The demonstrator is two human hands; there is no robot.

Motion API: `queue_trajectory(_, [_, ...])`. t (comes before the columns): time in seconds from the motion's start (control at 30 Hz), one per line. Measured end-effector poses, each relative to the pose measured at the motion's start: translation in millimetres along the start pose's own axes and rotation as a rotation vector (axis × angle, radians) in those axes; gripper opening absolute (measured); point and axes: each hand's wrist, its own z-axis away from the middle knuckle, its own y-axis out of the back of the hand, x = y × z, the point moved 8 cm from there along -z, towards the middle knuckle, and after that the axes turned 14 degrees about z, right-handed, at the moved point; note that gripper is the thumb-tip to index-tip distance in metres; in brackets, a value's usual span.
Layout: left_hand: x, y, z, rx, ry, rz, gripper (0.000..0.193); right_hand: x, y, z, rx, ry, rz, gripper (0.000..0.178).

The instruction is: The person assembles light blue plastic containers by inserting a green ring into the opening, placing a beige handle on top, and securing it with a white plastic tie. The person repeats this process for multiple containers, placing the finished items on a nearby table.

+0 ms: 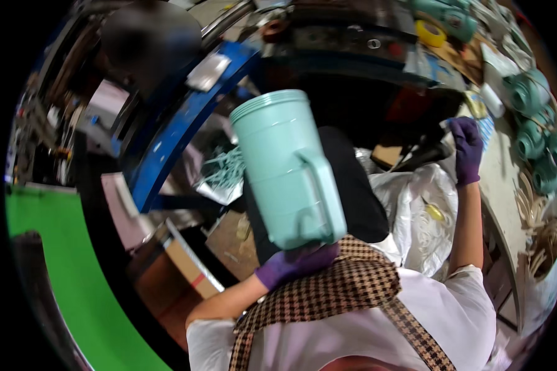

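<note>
A mint-green plastic jug (281, 167) with a side handle and a ridged rim stands tilted over my lap. My left hand (298, 262), in a purple glove, grips it around its lower end; most of the fingers are hidden behind it. My right hand (467, 148), also gloved in purple, is raised at the right beside the table edge, well apart from the jug. Its fingers are curled closed, and whatever they may hold is too small to make out. Just below that hand hangs a clear plastic bag (414, 204) of pale ring-like pieces.
Several similar mint-green pieces (529, 93) lie on the white table (501, 185) at the right, near a roll of yellow tape (430, 33). A blue metal frame (179, 133) stands at the left, with mint-green strips (226, 168) beside it. An open cardboard box (189, 263) sits low left.
</note>
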Motion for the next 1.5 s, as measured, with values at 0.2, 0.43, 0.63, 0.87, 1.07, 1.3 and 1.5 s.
queue_trajectory(0.2, [22,-20,3,0.038,0.066,-0.060,0.053,-246,-175,10,-0.673,0.276,-0.411,0.014])
queue_trajectory(0.43, [-22,7,14,-0.223,0.003,-0.200,0.057,-276,-223,13,-0.351,0.747,-0.042,0.044])
queue_trajectory(0.63, [-62,20,119,-1.160,-1.573,-2.863,0.076,-178,-284,-2,-0.814,-0.109,-0.531,0.043])
queue_trajectory(0.87, [-55,36,182,-1.425,-2.524,-1.956,0.089,-280,-239,15,-0.561,-0.099,-0.862,0.039])
queue_trajectory(1.07, [-139,63,238,-2.104,-2.441,-1.367,0.086,-252,-193,28,-0.479,-0.069,-0.991,0.033])
queue_trajectory(1.3, [-372,44,133,-1.128,-4.506,-0.365,0.079,-205,-154,59,-0.418,-0.013,-0.781,0.018])
queue_trajectory(1.5, [-518,-83,142,1.163,-4.518,-0.092,0.062,-206,-157,67,-0.462,-0.038,-0.794,0.017])
